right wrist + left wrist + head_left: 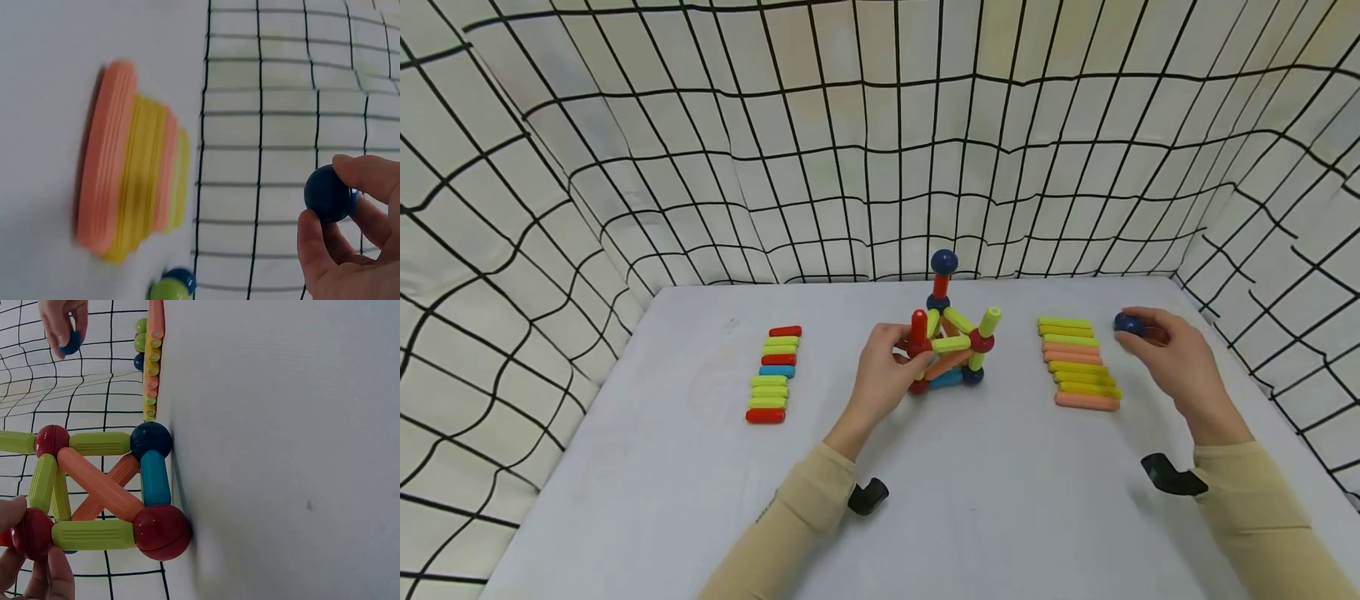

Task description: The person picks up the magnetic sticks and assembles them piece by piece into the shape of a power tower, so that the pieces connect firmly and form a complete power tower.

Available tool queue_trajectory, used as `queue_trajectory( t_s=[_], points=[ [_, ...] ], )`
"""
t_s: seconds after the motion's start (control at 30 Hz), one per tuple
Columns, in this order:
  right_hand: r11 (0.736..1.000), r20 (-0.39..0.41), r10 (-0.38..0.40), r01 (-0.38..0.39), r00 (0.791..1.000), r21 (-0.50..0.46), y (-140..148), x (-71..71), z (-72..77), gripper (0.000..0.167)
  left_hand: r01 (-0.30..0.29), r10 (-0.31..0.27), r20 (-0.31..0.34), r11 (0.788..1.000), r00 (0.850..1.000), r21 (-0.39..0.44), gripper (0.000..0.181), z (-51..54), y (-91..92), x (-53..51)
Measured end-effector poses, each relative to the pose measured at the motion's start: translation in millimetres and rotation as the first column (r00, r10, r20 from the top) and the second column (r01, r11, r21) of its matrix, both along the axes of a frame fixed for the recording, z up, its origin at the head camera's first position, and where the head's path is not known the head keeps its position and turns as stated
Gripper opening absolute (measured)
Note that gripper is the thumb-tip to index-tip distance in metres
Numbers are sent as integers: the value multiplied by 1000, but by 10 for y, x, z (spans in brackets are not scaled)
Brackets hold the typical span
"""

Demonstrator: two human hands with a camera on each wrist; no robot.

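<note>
Black netting (898, 152) is stretching across the pale backdrop, and a white table (970, 517) is sitting under both hands. So the left hand (880, 371) is curling its thumb and fingers around a red ball (34, 534) on the left side of a stick-and-ball frame (951, 343), which is standing mostly to the right of those fingers. From the gripped ball a red stick (919, 323) is poking up, and beyond the fingertips a dark blue ball (943, 262) is topping the whole thing. Meanwhile the right hand (1172, 358) is pinching a loose blue ball (1129, 324) between thumb and fingertips, off the tabletop. Just left of those fingers, yellow, lime and orange sticks (1078, 372) are lying in a row. Well left of the left fingers, a row of shorter sticks (777, 371) is waiting, mostly lime and red, one blue.
</note>
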State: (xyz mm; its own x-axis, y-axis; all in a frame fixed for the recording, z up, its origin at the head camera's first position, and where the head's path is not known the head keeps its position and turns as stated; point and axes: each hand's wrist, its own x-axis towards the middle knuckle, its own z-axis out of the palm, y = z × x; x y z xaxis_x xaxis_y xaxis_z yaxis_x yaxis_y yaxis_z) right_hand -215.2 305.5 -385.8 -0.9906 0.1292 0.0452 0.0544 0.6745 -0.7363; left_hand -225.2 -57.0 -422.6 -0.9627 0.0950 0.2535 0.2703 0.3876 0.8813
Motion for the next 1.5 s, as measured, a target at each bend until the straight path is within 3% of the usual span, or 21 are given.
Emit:
queue_trajectory(
  t_s=[0.13,0.33,0.43,0.6,1.27,1.37,1.5],
  points=[
    [983,-10,127,-127,992,-134,-403,48,190,66,-5,5,-4,1000,1000,-3,38,-18,54,20],
    [929,-37,242,-243,970,-278,-884,32,358,59,5,-5,-6,1000,1000,24,37,-25,124,53],
    [909,-73,272,-281,959,-306,-1044,-23,376,57,4,-3,-11,1000,1000,31,37,-21,130,60],
    [910,-94,266,-282,959,-302,-1176,-117,361,56,6,-6,-1,1000,1000,28,37,-23,131,66],
    [878,-95,293,-307,951,-367,-1170,-214,292,57,16,-16,16,1000,1000,23,39,-19,115,63],
    [886,-64,261,-266,963,-379,-1023,-225,234,60,34,-34,3,999,999,20,42,-33,100,60],
    [913,4,159,-145,987,-382,-650,-274,73,66,60,-60,-6,998,998,14,45,-48,86,57]
  ],
)
